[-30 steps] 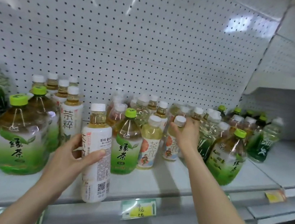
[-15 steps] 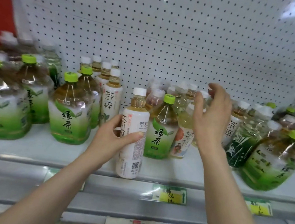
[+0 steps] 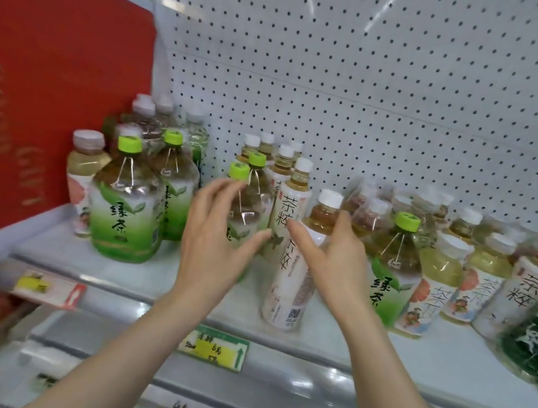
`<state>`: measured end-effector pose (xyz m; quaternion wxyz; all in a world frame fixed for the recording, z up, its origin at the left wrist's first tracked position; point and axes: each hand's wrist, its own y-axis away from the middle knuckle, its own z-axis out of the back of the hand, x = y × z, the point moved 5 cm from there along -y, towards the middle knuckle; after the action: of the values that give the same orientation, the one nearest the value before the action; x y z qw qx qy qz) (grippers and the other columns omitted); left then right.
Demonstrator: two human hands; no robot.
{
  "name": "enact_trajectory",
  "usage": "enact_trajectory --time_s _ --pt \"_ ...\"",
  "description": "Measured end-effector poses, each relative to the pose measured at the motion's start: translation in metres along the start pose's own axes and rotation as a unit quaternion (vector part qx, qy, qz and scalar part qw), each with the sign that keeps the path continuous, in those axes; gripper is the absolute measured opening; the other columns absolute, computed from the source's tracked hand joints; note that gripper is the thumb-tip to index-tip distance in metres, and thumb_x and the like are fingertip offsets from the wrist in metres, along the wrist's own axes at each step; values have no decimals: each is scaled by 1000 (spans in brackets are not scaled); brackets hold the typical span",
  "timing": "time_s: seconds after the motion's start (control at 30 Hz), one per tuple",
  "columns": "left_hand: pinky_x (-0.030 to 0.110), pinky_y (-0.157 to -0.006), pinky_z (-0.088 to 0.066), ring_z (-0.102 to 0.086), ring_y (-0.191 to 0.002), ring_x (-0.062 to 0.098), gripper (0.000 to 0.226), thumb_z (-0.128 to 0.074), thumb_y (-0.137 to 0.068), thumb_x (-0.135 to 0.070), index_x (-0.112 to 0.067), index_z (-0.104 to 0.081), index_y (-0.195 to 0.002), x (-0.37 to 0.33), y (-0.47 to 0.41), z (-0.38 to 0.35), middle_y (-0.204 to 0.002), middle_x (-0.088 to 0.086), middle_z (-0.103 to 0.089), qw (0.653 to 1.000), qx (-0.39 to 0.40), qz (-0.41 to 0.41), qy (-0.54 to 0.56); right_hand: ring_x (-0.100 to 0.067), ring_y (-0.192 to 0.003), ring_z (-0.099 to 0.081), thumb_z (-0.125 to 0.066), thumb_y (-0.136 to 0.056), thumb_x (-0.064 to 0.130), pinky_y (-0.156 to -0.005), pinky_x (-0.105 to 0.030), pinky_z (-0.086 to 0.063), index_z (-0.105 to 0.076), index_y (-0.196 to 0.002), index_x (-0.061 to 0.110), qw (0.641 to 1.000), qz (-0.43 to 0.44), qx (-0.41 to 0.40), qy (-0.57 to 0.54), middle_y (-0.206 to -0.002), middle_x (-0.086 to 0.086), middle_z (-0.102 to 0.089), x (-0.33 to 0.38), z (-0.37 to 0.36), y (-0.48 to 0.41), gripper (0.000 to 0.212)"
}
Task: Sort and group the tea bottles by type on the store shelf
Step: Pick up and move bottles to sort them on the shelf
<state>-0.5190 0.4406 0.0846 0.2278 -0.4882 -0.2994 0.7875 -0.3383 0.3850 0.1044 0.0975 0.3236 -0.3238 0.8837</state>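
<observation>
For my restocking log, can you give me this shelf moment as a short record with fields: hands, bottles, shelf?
left hand: open, fingers spread in front of a green-cap bottle
right hand: fingers fairly straight, thumb across the white bottle at the shelf front
shelf left: big green teas
shelf right: mixed bottles, not grouped
shelf: price tag on its front edge
behind: pegboard
</observation>
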Motion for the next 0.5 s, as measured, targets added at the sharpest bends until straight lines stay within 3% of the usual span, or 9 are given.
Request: enact_trajectory --time_s 0.03,0.1,0.23,0.33,0.43,0.5 --pt "35 -112 -31 -31 -139 14 86 -72 -76 -57 -30 -33 -148 12 -9 5 -151 -9 -30 999 -3 39 -9 -12 -89 -58 -67 -86 58 -73 -29 -46 -45 -110 26 1000 -1 -4 -3 -101 11 -60 -1 -4 -3 45" --pt "40 -113 -32 -31 -142 20 99 -76 -73 -57 -27 -24 -152 33 -25 2 -157 -2 -29 991 63 115 -10 -12 -93 -56 -69 -86 55 -79 -31 -46 -49 -114 21 1000 -7 -16 -8 -106 8 -62 -3 -9 -9 49" --pt "29 -102 -33 -43 -127 10 100 -85 -66 -47 -29 -34 -149 58 -40 -6 -143 -11 -44 970 173 146 85 -23 -110 -59 -72 -85 51 -91 -40 -49 -52 -121 17 999 -32 -33 -16 -119 -2 -63 -9 -14 -21 53" --pt "32 -105 -38 -47 -130 14 98 -91 -63 -36 -31 -38 -145 75 -45 0 -140 -12 -49 952 238 159 104 -26 -112 -59 -70 -86 52 -92 -43 -49 -49 -123 16 998 -53 -21 6 -121 -4 -61 -12 -16 -27 56" --pt "37 -109 -38 -44 -129 16 102 -91 -60 -41 -28 -39 -146 79 -47 8 -147 -2 -43 965 217 144 26 -29 -123 -54 -68 -87 52 -100 -46 -47 -45 -133 11 998 -49 -30 36 -132 -8 -56 -7 -15 -24 65" --pt "39 -108 -37 -43 -128 17 102 -90 -57 -46 -29 -41 -144 78 -43 14 -148 -1 -40 977 168 134 -4 -32 -133 -44 -67 -91 44 -108 -47 -40 -40 -143 6 989 15 -125 83 -142 -15 -47 10 -7 -19 70"
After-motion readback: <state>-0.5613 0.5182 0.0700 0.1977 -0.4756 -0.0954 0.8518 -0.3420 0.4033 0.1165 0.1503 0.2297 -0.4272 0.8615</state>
